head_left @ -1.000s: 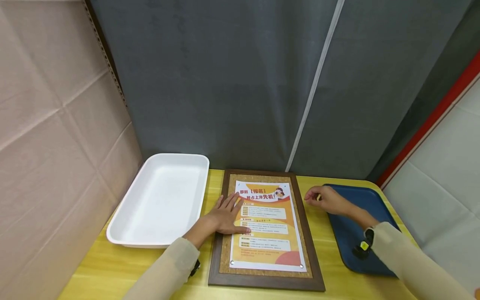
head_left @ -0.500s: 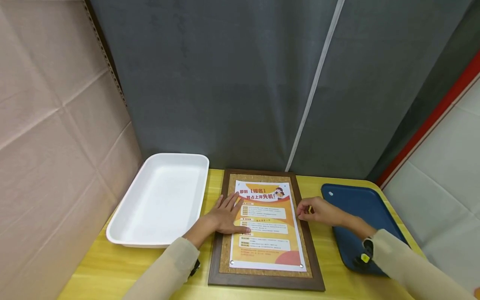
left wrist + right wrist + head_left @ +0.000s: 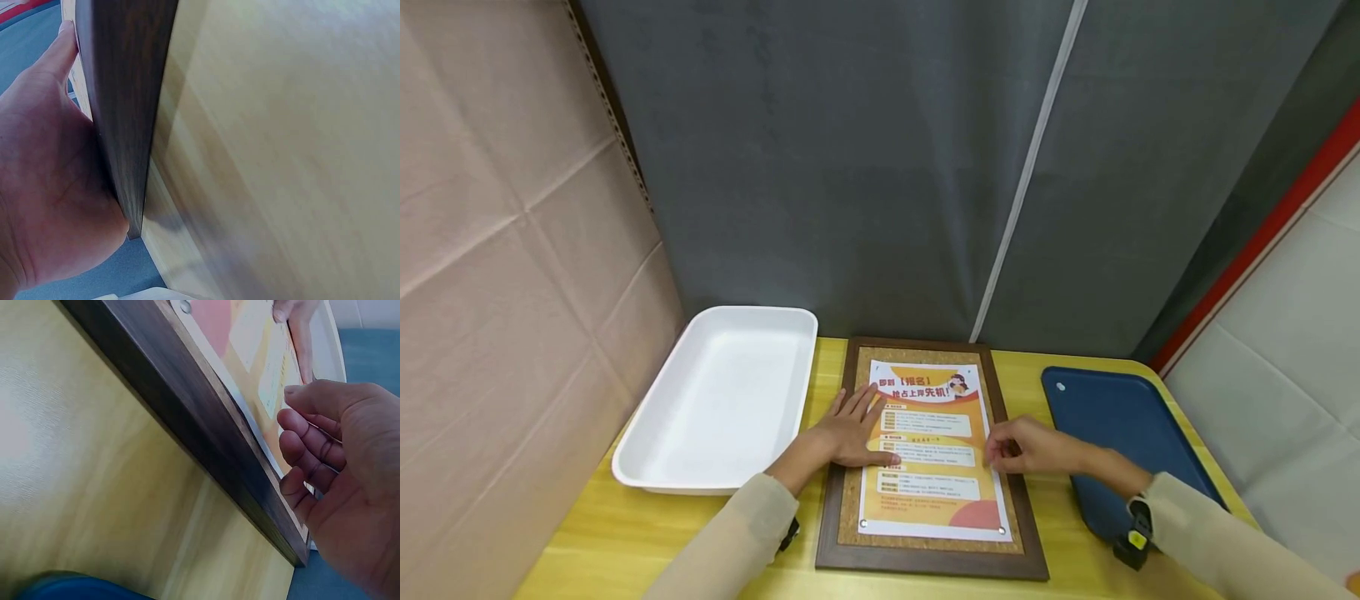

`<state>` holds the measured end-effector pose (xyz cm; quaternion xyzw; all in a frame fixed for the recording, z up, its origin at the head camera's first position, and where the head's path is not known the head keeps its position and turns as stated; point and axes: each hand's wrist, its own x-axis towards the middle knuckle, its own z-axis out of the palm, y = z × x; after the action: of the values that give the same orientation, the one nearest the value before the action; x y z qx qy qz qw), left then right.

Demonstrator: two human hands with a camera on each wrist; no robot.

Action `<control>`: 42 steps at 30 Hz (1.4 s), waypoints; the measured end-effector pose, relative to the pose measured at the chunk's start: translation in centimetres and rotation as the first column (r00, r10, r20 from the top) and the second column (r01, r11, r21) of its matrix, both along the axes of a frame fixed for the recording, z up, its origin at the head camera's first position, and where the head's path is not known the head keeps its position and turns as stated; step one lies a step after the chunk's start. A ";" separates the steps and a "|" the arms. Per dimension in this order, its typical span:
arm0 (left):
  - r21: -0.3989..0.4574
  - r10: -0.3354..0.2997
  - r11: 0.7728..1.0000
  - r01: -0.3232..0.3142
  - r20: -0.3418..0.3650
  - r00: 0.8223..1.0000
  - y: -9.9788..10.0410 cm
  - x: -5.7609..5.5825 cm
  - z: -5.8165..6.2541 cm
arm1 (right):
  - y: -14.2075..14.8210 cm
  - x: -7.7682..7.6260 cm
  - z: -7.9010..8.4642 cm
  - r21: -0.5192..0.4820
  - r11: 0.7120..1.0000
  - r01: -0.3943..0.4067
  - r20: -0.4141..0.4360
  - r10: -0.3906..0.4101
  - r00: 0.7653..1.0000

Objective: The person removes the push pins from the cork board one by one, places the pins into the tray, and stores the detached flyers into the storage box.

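A printed orange-and-white poster (image 3: 925,500) lies on a cork board with a dark wooden frame (image 3: 932,563). Round metal tacks show at its two bottom corners, and small marks at the top corners are too tiny to make out. My left hand (image 3: 850,437) rests spread on the poster's left side, its palm over the frame's edge. My right hand (image 3: 1022,446) is over the poster's right edge, thumb and forefinger tips together. In the right wrist view its other fingers (image 3: 303,450) are curled; whether anything sits between the fingertips is hidden.
To the left stands a white tray (image 3: 718,400) on the yellow wooden table (image 3: 595,533). A blue tray (image 3: 1120,417) lies on the right under my right forearm, with a small whitish piece (image 3: 1060,386) in its far left corner. A grey curtain (image 3: 850,167) hangs behind.
My right hand has moved left and nearer, from beside the blue tray to the poster's right edge. The tray's small whitish piece has come into view. My left hand stays put.
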<state>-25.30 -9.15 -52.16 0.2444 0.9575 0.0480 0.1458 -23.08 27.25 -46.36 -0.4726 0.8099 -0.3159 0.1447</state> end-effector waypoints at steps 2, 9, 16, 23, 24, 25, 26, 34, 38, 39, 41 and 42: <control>0.000 -0.001 1.000 0.001 0.000 1.000 0.0 0.0 0.0 | -0.1 0.3 -0.1 0.010 1.000 -0.013 0.007 0.013 1.000; -0.003 -0.005 1.000 0.005 -0.008 1.000 0.0 0.0 0.0 | -0.5 1.4 -0.2 0.023 0.998 -0.050 0.038 0.049 0.998; 0.000 -0.005 1.000 0.005 0.000 1.000 0.0 0.0 0.1 | -0.6 2.3 -1.0 0.035 0.995 -0.093 0.051 0.091 0.995; -0.001 -0.002 1.000 0.002 -0.001 1.000 0.0 0.0 0.2 | -0.8 2.8 -1.0 0.073 0.991 -0.112 0.079 0.106 0.991; -0.001 -0.004 1.000 0.004 -0.001 1.000 -0.1 0.0 0.1 | -0.8 2.9 -0.9 0.076 0.990 -0.120 0.082 0.114 0.990; 0.002 -0.005 1.000 0.005 -0.001 1.000 -0.1 0.0 0.1 | -0.8 3.0 -0.9 0.078 0.989 -0.128 0.080 0.122 0.989; 0.003 -0.005 1.000 0.005 0.001 1.000 -0.1 0.0 0.1 | -0.8 3.1 -0.9 0.080 0.988 -0.135 0.077 0.128 0.989; 0.006 -0.003 1.000 0.003 0.000 1.000 -0.1 0.1 0.3 | -0.8 3.7 -0.9 0.099 0.982 -0.160 0.063 0.154 0.986; 0.001 -0.006 1.000 0.006 -0.003 1.000 -0.1 0.1 0.2 | -0.8 3.9 -0.9 0.112 0.979 -0.169 0.054 0.163 0.985; -0.001 -0.007 1.000 0.007 -0.003 1.000 -0.1 0.1 0.1 | -0.9 3.9 -0.9 0.115 0.979 -0.169 0.053 0.164 0.985; -0.005 -0.009 1.000 0.009 -0.003 1.000 0.0 0.1 0.1 | -0.9 4.1 -0.9 0.125 0.978 -0.169 0.047 0.164 0.985; -0.007 -0.009 1.000 0.009 -0.002 1.000 0.0 0.1 0.1 | -0.9 4.1 -0.9 0.131 0.977 -0.168 0.046 0.163 0.986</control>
<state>-25.23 -9.18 -52.09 0.2484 0.9566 0.0440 0.1460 -18.95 26.35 -47.22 -0.5220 0.7844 -0.2559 0.2161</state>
